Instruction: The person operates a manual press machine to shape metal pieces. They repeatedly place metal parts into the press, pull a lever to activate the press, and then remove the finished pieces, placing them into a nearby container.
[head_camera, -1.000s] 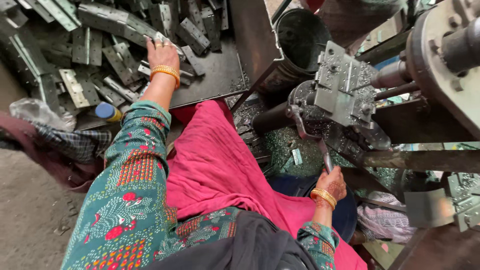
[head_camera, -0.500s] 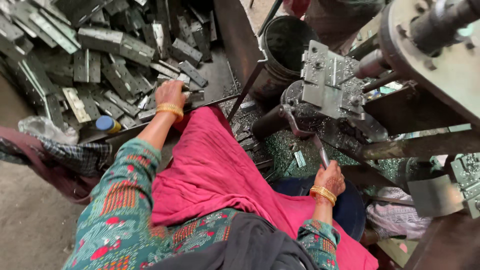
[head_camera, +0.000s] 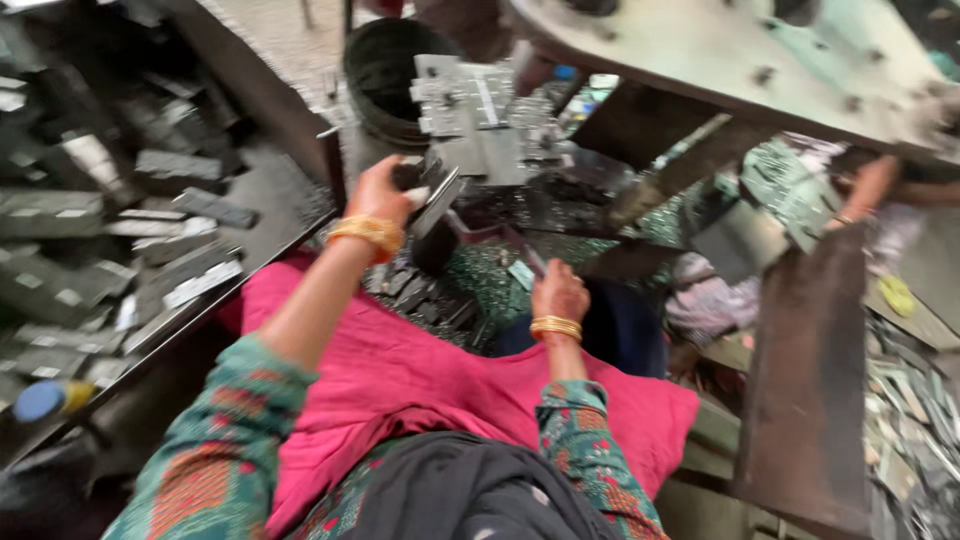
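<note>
My left hand (head_camera: 385, 190), with a gold bangle at the wrist, is raised in front of the press machine and grips a flat grey metal piece (head_camera: 437, 195) close to the machine's die block (head_camera: 470, 105). My right hand (head_camera: 558, 293), also with a gold bangle, is lower, closed around a thin metal rod or lever (head_camera: 535, 262) that points up toward the machine. Pink cloth (head_camera: 400, 370) covers my lap between both arms. The picture is motion-blurred.
A tray heaped with several grey metal pieces (head_camera: 120, 230) lies at the left. A dark bucket (head_camera: 390, 70) stands behind the die block. Another person's arm (head_camera: 870, 190) shows at the right behind a rusty plate (head_camera: 810, 370). Scrap metal litters the lower right.
My left hand has lifted away from the pile of metal pieces at the left and moved right to the machine with a piece in it. My right hand stays on the rod.
</note>
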